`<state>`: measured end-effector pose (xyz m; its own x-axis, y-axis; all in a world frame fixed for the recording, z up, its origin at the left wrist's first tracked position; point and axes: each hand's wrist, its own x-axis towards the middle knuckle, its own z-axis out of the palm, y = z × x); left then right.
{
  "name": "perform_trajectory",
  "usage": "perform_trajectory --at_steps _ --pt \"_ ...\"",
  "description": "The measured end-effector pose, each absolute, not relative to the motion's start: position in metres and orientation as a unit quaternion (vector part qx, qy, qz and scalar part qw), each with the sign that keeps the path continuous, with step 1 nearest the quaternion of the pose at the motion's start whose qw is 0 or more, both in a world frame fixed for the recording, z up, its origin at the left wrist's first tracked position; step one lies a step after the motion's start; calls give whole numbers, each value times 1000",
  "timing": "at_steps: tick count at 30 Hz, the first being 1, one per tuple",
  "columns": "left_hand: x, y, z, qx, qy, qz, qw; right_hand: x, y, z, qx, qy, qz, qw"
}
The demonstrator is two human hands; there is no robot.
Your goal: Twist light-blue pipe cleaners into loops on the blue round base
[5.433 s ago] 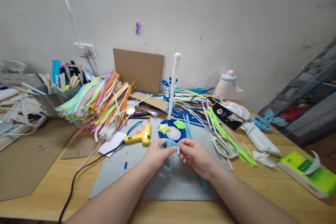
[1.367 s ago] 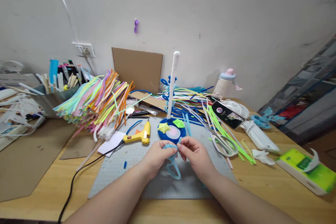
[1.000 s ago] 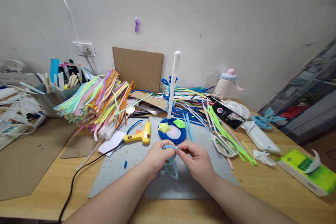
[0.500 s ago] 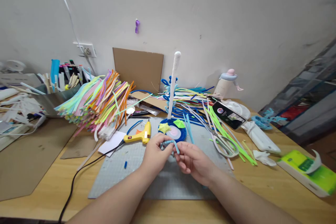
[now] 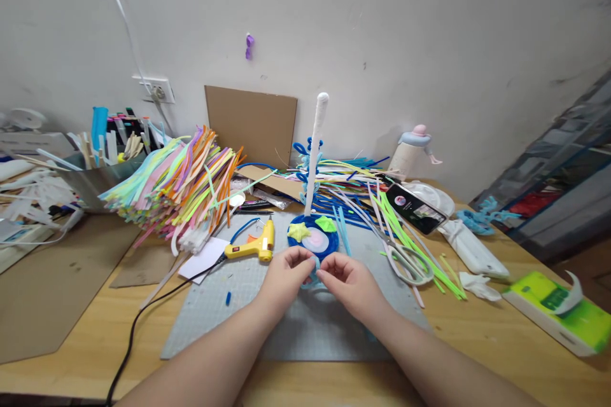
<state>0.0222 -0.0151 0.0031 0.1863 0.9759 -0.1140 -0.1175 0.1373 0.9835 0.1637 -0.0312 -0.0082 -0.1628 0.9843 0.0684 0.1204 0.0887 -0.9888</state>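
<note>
Between my hands is a light blue pipe cleaner (image 5: 312, 284), bent into a loop and partly hidden by the fingers. My left hand (image 5: 289, 273) pinches it from the left, thumb against fingers. From the right, my right hand (image 5: 347, 276) pinches it close to the other fingertips. Just beyond the hands stands a dark blue round base (image 5: 333, 245) with a yellow star (image 5: 299, 231), a green star (image 5: 326, 224) and a pale disc on top. A white fuzzy rod (image 5: 316, 152) rises behind it, blue curled pipe cleaners around its lower part.
A yellow glue gun (image 5: 252, 247) lies left on the grey cutting mat (image 5: 210, 324), its black cord running to the front edge. Scissors (image 5: 410, 265), green pipe cleaners and a phone (image 5: 416, 208) lie right. A large multicoloured pipe cleaner bundle (image 5: 181, 184) is at left.
My right hand has turned and its fingers have curled in closer to my left fingertips. The light blue pipe cleaner's end no longer sticks out to the right; a loop now hangs below the fingers.
</note>
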Motion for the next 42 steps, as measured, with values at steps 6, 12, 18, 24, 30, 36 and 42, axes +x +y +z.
perform_trajectory --at_steps 6,12,18,24,30,36,42 --pt "21 -14 -1 469 428 440 635 166 -34 -13 -506 -652 384 413" --pt "17 -11 -3 413 437 434 672 168 -34 -9 -513 -659 354 421" --pt "14 -12 1 295 385 414 770 170 -30 -1 -481 -646 385 451" --pt "14 -13 4 309 403 415 755 166 -30 -6 -483 -659 425 390" --pt "13 -13 3 368 409 404 731 166 -30 -6 -494 -645 442 380" --pt "10 -11 4 353 404 392 747 167 -29 -6 -490 -625 475 380" --pt "8 -10 5 315 385 386 777 166 -29 -4 -483 -614 504 369"
